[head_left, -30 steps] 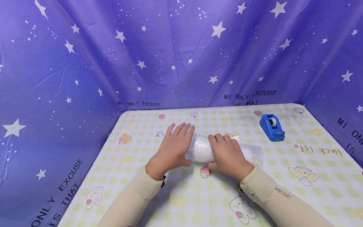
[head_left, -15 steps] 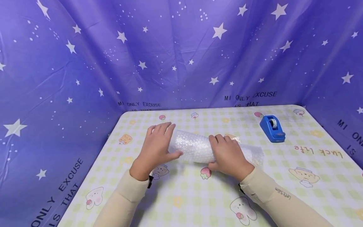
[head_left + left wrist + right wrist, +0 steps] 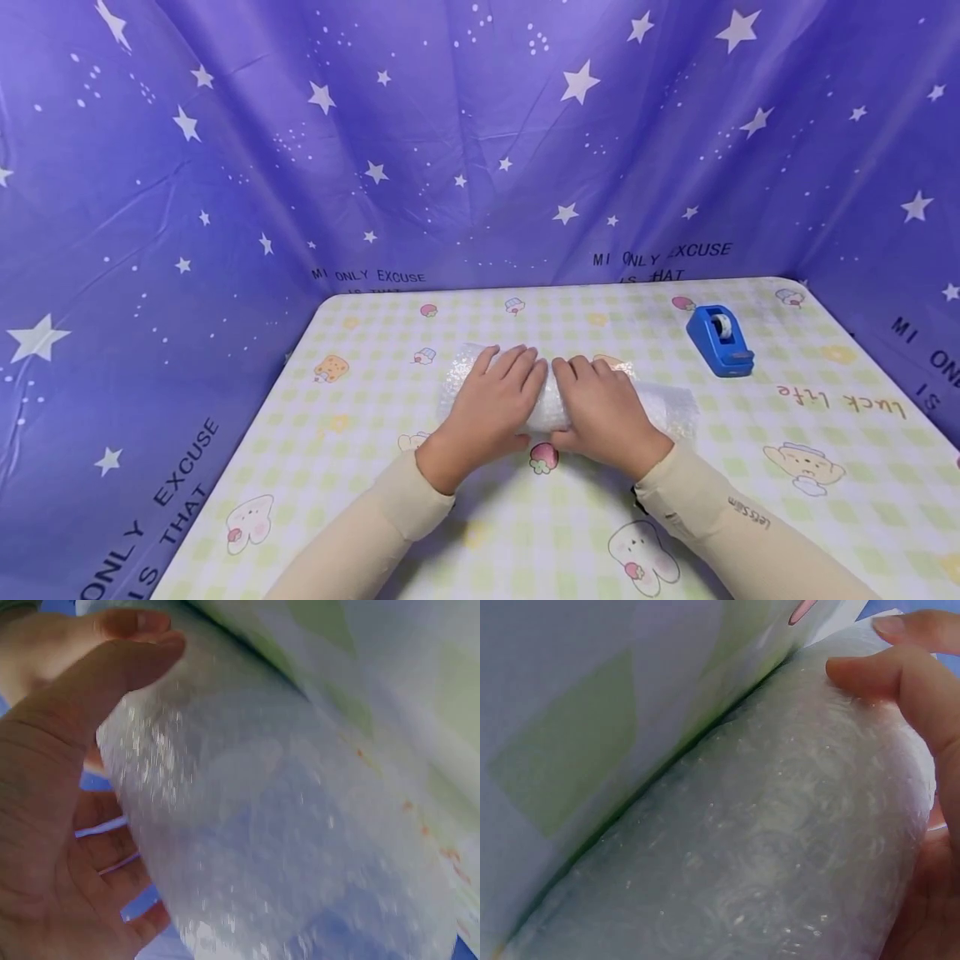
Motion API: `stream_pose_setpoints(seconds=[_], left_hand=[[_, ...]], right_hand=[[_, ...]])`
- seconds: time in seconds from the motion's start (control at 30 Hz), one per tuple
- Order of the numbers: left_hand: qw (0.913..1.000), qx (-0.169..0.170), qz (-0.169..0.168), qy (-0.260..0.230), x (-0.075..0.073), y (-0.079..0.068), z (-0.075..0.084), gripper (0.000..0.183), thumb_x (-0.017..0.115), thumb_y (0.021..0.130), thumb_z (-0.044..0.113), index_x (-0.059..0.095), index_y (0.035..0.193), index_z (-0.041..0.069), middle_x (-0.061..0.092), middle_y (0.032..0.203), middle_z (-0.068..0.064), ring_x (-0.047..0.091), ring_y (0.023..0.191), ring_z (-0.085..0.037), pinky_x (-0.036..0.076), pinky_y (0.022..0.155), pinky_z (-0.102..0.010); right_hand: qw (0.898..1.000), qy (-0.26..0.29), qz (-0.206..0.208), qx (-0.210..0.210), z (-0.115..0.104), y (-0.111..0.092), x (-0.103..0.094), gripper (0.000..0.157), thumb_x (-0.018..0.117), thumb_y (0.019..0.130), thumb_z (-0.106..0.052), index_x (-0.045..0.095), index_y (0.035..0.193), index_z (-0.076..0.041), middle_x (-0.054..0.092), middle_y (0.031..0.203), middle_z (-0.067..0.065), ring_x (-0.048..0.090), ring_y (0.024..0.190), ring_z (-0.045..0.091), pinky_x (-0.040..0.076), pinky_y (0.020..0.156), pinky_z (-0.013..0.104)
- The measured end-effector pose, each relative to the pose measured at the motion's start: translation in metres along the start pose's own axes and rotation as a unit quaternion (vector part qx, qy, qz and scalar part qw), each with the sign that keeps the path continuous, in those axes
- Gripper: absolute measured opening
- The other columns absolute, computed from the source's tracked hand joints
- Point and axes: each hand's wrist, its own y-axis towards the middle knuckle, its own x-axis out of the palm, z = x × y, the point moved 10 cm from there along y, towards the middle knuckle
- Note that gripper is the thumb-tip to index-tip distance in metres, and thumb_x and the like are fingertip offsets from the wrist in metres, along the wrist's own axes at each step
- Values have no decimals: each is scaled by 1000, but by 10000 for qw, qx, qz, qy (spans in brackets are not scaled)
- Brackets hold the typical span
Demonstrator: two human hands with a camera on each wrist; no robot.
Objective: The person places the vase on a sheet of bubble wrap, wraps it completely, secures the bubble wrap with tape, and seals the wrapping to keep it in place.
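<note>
The left grip [image 3: 483, 412] and right grip [image 3: 606, 408] partly hide the bubble-wrap roll [image 3: 552, 407].

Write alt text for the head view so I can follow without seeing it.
A person's left hand and right hand, side by side, grip a bubble-wrap roll lying on a checked table. A blue tape dispenser stands apart, farther back to the right; a purple star-patterned curtain hangs behind.

left sleeve [image 3: 367, 533]: cream, close-fitting | right sleeve [image 3: 780, 542]: cream, dark lettering [image 3: 749, 512] upside down | right cuff [image 3: 664, 482]: small black piece [image 3: 639, 502] | left hand [image 3: 483, 408], right hand [image 3: 606, 406]: bare
</note>
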Motion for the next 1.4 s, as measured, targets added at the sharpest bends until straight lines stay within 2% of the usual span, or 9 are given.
stream_pose_setpoints(seconds=[0.13, 0.33, 0.47, 0.57, 0.67, 0.73, 0.93, 1.17, 1.4], left_hand=[[9998, -34, 64, 206, 4, 6, 6, 109, 93, 55, 58, 54, 144, 10, 59, 143, -5, 54, 134, -24, 39, 113, -47], [9985, -34, 450, 310, 1, 12, 6, 85, 91, 56, 47, 61, 126, 10, 65, 115, -1, 62, 108, -22, 44, 98, -39], [9990, 20, 394, 195, 1, 18, 5, 79, 91, 53, 48, 61, 117, 12, 64, 105, 1, 63, 97, -20, 45, 92, -36], [9998, 61, 189, 103, 5, 21, 4, 80, 91, 55, 50, 61, 119, 13, 65, 107, 2, 64, 98, -20, 45, 93, -35], [9999, 96, 30, 7, 7, 23, 2, 82, 92, 55, 52, 61, 120, 13, 67, 109, 2, 65, 99, -20, 45, 95, -35], [9999, 108, -44, -58, 8, 24, 1, 84, 92, 55, 53, 61, 121, 13, 67, 110, 2, 66, 99, -20, 45, 95, -36], [9995, 119, -215, -178, 12, 29, -3, 88, 93, 53, 55, 62, 124, 13, 69, 113, 3, 66, 100, -19, 44, 95, -36], [9985, 91, -257, -471, 13, 32, -8, 86, 93, 51, 53, 63, 122, 15, 70, 115, 4, 67, 101, -19, 45, 91, -36], [9950, 85, -675, -725, 21, 37, -13, 89, 92, 55, 54, 61, 129, 16, 68, 124, 4, 66, 110, -18, 45, 95, -37]], right_hand=[[10000, 27, -61, 37, 1, 0, 2, 95, 87, 56, -50, 59, 130, 2, 67, 109, 18, 61, 83, 36, 54, 65, 53], [10000, 43, -53, 17, 1, 0, 1, 94, 86, 56, -50, 60, 128, 4, 67, 106, 17, 60, 80, 34, 53, 63, 51], [10000, 62, -20, -19, 1, 1, 1, 95, 86, 57, -48, 59, 130, 6, 68, 107, 18, 61, 81, 35, 55, 67, 52], [9999, 110, -53, 21, 3, -1, 2, 100, 86, 57, -45, 55, 136, 8, 67, 116, 21, 64, 91, 38, 55, 83, 54], [9998, 146, -102, 106, 5, -3, 5, 105, 87, 58, -43, 51, 141, 8, 64, 125, 22, 64, 104, 41, 50, 99, 57], [9997, 164, -73, 154, 5, -4, 5, 105, 88, 57, -42, 51, 142, 7, 62, 128, 22, 63, 111, 42, 47, 102, 60], [9994, 215, 158, 224, 1, -5, -1, 103, 88, 57, -38, 51, 143, 6, 60, 133, 24, 57, 124, 43, 43, 106, 62], [9982, 180, 520, 247, -9, -8, -9, 94, 83, 59, -28, 52, 141, 6, 58, 132, 26, 55, 123, 46, 43, 104, 63], [9982, 0, 503, 326, -10, -7, -6, 94, 84, 59, -26, 52, 140, 9, 59, 130, 27, 56, 120, 46, 43, 102, 62]])
